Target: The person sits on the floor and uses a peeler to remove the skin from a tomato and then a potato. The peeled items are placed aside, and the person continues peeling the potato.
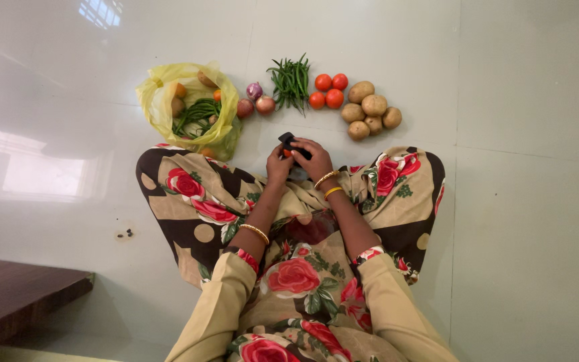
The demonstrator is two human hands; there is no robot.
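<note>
I sit cross-legged on a pale floor in a flowered dress. My left hand [278,165] and my right hand [313,158] meet in front of my knees, both closed around a small black device [288,141] with a spot of orange showing between the fingers. Ahead of the hands, vegetables lie sorted in a row: onions [256,102], green beans [291,80], tomatoes [328,91] and potatoes [368,110]. The hands touch none of the vegetables.
A yellow plastic bag [169,100] lies open at the left of the row, holding mixed beans, potatoes and orange-coloured produce. A dark wooden furniture edge [21,295] juts in at the lower left. Small dark specks [126,234] lie on the floor.
</note>
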